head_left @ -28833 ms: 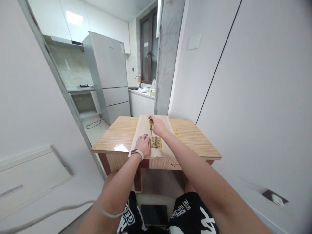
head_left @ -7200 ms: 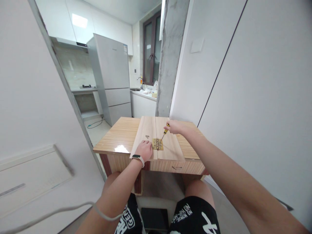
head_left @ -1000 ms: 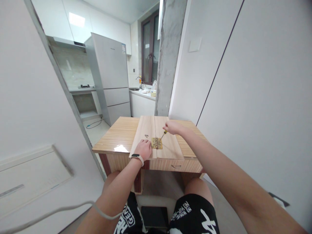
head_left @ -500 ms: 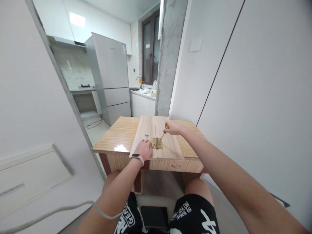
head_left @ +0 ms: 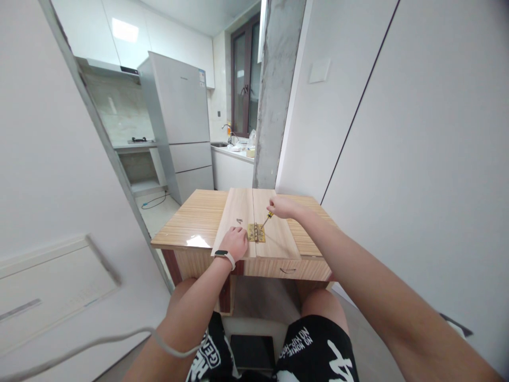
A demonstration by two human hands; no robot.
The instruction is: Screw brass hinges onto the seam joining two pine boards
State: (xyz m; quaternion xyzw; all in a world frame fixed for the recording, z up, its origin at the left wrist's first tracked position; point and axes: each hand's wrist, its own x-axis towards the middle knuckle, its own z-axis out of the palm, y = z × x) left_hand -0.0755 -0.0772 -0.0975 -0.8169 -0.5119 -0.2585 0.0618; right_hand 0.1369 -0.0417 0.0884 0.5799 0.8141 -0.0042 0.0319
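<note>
At far left stands one grey refrigerator, behind the table. The left hand, with one wristband behind it, lies palm down on the left board; its fingers are loosely extended, close together, and grip nothing visible. Their tips reach the left edge of the brass-coloured hinge; whether they touch it is unclear. Just ahead of that hand lie small dark pieces, too tiny to count.

The hinge straddles the seam between the boards, its barrel running along that seam, away from the person, one leaf to each side. On the right board side, the screwdriver slants, its long axis dropping from upper right to lower left, tip down at the right leaf. The right hand is closed around its yellow-and-black handle.

Counted: two boards side by side, both lengthwise away from the person; one hinge with two leaves; one screwdriver; one drawer handle below.
</note>
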